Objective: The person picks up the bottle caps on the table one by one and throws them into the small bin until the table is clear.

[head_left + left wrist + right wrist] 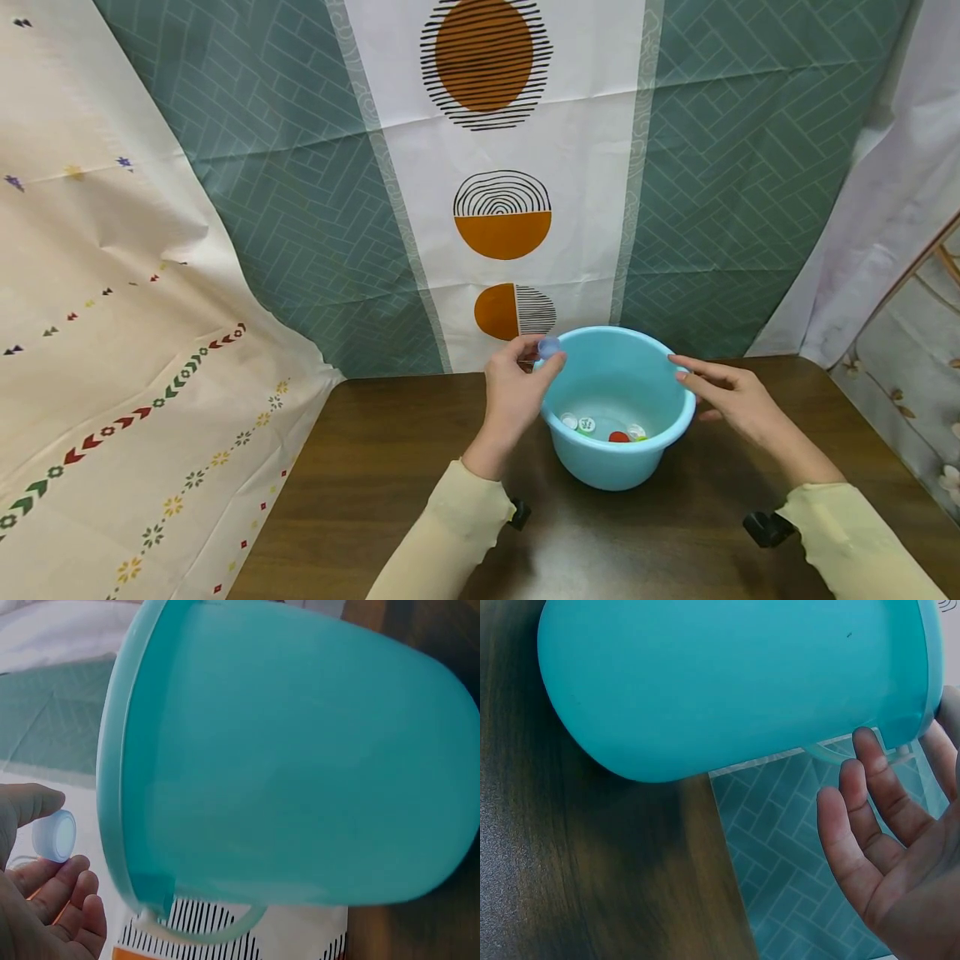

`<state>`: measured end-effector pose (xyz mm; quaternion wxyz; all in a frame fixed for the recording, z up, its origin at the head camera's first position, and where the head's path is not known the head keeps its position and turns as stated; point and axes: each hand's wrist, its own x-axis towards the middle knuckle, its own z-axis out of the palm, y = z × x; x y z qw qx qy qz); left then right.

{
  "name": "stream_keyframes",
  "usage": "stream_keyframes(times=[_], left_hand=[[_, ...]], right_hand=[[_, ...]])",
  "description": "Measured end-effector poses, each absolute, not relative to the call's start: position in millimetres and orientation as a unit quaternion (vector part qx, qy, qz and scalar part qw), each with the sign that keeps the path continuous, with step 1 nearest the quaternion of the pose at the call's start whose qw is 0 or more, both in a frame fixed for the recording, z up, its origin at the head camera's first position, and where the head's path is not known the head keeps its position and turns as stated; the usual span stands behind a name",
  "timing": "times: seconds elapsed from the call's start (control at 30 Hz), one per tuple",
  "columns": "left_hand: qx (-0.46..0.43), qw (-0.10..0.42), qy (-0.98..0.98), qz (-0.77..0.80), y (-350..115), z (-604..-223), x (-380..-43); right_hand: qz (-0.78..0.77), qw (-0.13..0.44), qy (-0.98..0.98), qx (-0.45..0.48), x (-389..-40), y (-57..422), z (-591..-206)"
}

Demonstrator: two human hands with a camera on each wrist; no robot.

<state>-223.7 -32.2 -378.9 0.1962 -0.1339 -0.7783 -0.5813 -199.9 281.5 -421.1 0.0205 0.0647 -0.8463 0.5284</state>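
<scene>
My left hand (517, 387) pinches a small translucent blue bottle cap (549, 347) between thumb and fingers, at the left rim of a light-blue plastic bucket (611, 467). In the left wrist view the cap (54, 836) is on its side beside the bucket's rim (112, 765). On the opposite side my right hand (738, 400) holds the rim, index finger and thumb over its edge. The other fingers (877, 776) show outside the wall in the right wrist view. Inside the bucket lie several bottle caps, including a red cap (618, 437) and a white cap (587, 425).
The bucket stands upright on a dark brown wooden table (375, 492), near its back edge. A patterned green and white cloth (300, 208) hangs behind. A cream cloth (150, 333) drapes at the left. The bucket's handle (225, 930) hangs on its far side.
</scene>
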Motion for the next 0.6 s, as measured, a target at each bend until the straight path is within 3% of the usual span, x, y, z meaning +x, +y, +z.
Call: stream_keyframes(times=[0.6], left_hand=[[-0.147,0.187,-0.795,-0.558,-8.4,-378.9,-223.5]], right_hand=[[0.534,0.015,-0.843,0.064,-199.8,282.1,-422.3]])
